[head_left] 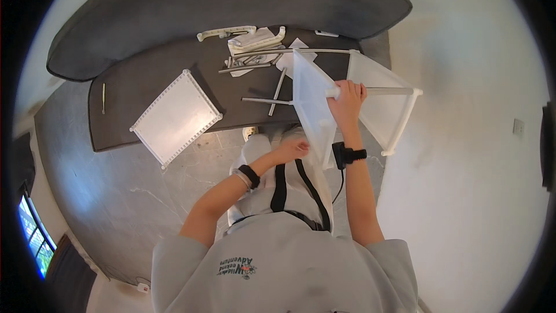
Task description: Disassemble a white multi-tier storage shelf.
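A partly assembled shelf rack [315,90], with two white panels joined by silvery metal poles, lies tilted on its side to the right. My right hand [347,103] is wrapped around one of its poles, close to the near panel's white corner joint. My left hand [291,150] is beside that panel's lower edge, over my lap, with its fingers curled in. Whatever lies within those fingers, if anything, is too small to make out. From the near panel one short pole [266,101] sticks out to the left.
A loose white shelf panel [176,119] overhangs the front edge of the grey sofa seat [127,93]. Toward the backrest lie white plastic brackets [258,44], several metal tubes [249,69] and paper sheets. A thin yellowish tool [103,98] rests far left. A pale wall [463,156] stands right.
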A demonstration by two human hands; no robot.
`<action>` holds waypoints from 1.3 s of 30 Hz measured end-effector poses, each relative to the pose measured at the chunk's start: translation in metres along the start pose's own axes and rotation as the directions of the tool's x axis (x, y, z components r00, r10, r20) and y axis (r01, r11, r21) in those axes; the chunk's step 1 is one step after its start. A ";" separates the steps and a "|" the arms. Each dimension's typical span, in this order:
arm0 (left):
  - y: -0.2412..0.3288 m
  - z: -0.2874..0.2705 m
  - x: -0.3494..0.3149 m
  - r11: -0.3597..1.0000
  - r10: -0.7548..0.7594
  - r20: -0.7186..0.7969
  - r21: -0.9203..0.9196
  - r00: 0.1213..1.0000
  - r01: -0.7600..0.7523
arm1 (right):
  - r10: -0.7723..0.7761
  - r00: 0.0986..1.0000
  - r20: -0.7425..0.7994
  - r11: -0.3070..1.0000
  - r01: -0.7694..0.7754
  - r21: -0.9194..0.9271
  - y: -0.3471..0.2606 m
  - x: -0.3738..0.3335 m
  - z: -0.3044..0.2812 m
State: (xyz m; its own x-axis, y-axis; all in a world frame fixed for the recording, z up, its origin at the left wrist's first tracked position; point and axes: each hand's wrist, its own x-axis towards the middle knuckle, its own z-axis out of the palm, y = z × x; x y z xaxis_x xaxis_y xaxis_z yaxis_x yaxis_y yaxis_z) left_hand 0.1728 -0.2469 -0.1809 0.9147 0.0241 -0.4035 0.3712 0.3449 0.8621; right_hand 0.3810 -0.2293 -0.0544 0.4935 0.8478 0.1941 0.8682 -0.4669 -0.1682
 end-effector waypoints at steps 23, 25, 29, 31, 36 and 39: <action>-0.006 -0.008 -0.090 0.989 -0.047 -0.444 0.107 0.895 0.105 | -0.001 0.993 0.116 0.999 -0.006 0.053 0.061 -0.099 -0.077; -0.012 -0.008 -0.097 0.970 0.007 -0.479 0.217 0.878 0.111 | -0.023 0.998 0.062 0.996 0.018 0.084 0.086 -0.107 -0.095; -0.019 -0.004 -0.097 0.975 -0.009 -0.537 0.184 0.843 0.127 | 0.088 0.996 0.014 0.982 -0.089 0.166 0.130 -0.128 -0.115; -0.021 0.003 -0.096 0.972 -0.003 -0.523 0.198 0.852 0.125 | 0.167 0.986 0.000 0.962 -0.163 0.220 0.147 -0.138 -0.116; -0.026 0.026 -0.086 0.953 0.003 -0.473 0.268 0.881 0.141 | 0.327 0.933 -0.150 0.904 -0.263 0.337 0.178 -0.148 -0.126; -0.024 0.036 -0.083 0.955 0.009 -0.454 0.268 0.891 0.127 | 0.477 0.867 -0.146 0.813 -0.372 0.448 0.196 -0.156 -0.146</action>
State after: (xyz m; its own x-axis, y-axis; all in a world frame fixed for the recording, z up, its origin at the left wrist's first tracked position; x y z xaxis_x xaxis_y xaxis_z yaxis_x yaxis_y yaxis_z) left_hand 0.0931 -0.2910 -0.1573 0.7455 0.4510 -0.4907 0.5133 0.0811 0.8544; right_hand 0.4817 -0.4902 0.0236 0.8493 0.4754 0.2294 0.4992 -0.5820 -0.6419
